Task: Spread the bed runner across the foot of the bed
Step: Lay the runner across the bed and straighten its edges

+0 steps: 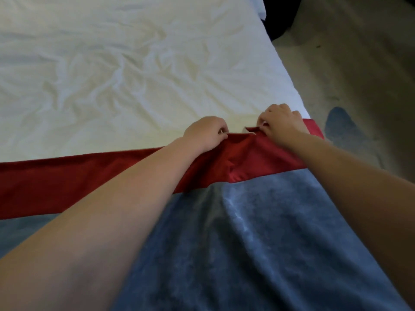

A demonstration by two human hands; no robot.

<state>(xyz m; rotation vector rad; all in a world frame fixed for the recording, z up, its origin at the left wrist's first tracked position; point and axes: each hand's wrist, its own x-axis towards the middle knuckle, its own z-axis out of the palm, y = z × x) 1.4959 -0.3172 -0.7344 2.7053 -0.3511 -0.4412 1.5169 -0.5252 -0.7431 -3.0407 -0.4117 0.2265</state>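
Note:
The bed runner (258,232) is blue with a red band along its far edge, and it lies across the near part of the white bed (112,75). My left hand (205,133) pinches the red edge near the middle of the view. My right hand (281,122) grips the same red edge close to the bed's right side, where a small white tag shows between the fingers. The fabric bunches into folds between and below both hands. My forearms cover part of the runner.
The wrinkled white sheet fills the far half of the view. Beige carpet (359,75) lies to the right of the bed. A dark object (278,16) stands at the top right by the bed corner. A blue patch (341,126) shows on the floor.

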